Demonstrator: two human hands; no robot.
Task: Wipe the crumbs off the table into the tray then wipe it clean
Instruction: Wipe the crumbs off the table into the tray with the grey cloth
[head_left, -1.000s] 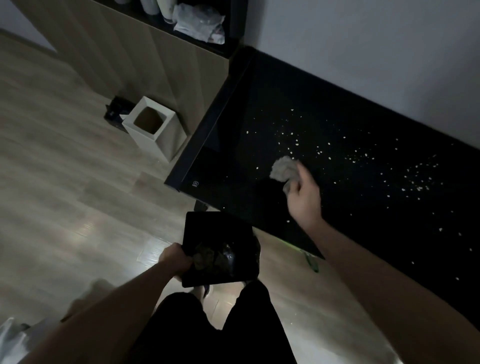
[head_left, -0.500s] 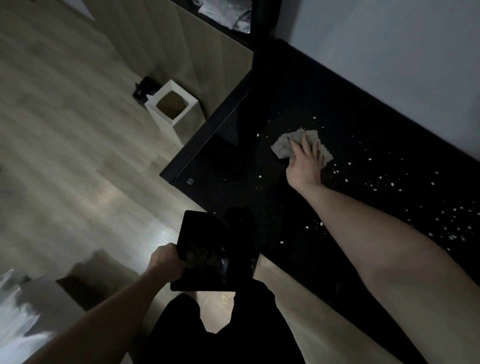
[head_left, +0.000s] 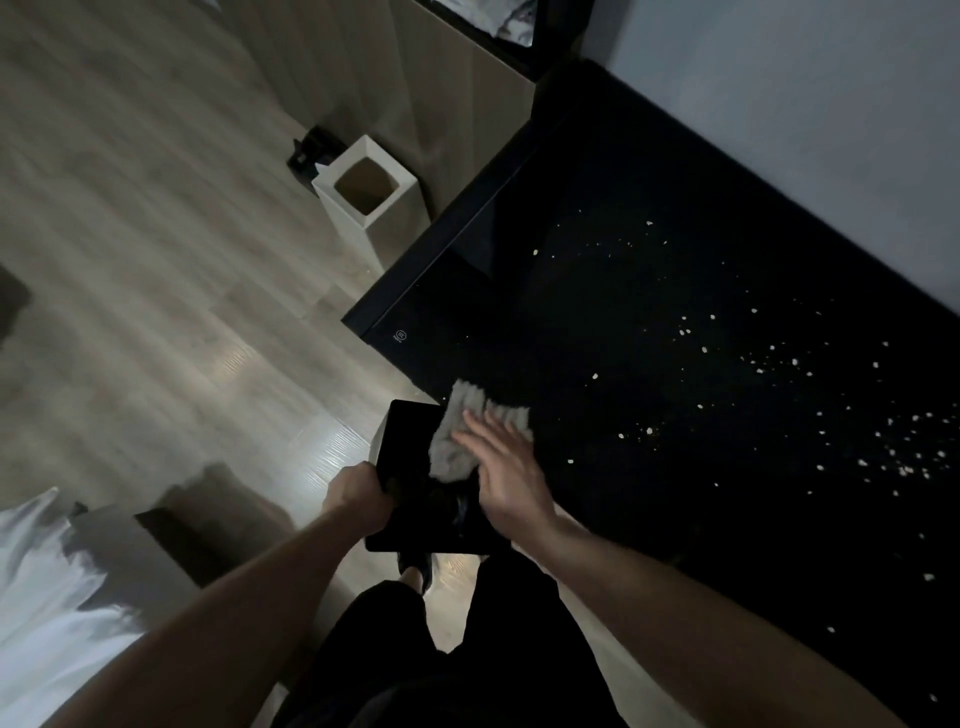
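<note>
A black glossy table (head_left: 649, 322) runs along the wall, with pale crumbs (head_left: 883, 457) scattered mostly on its right half. My left hand (head_left: 358, 501) grips the near-left edge of a black tray (head_left: 402, 441), held against the table's front edge. My right hand (head_left: 506, 467) lies flat, fingers spread, on a light grey cloth (head_left: 457, 436) that hangs over the table edge onto the tray. What lies in the tray is too dark to make out.
A white square bin (head_left: 366, 189) stands on the wood floor by the table's left end, beside a wooden cabinet (head_left: 441, 88). White bedding (head_left: 47, 597) shows at the lower left. My dark-trousered legs (head_left: 441, 649) are below the tray.
My right hand has swept the cloth from the middle of the table toward me, to the front edge and over the tray. The tray has come up against the table edge.
</note>
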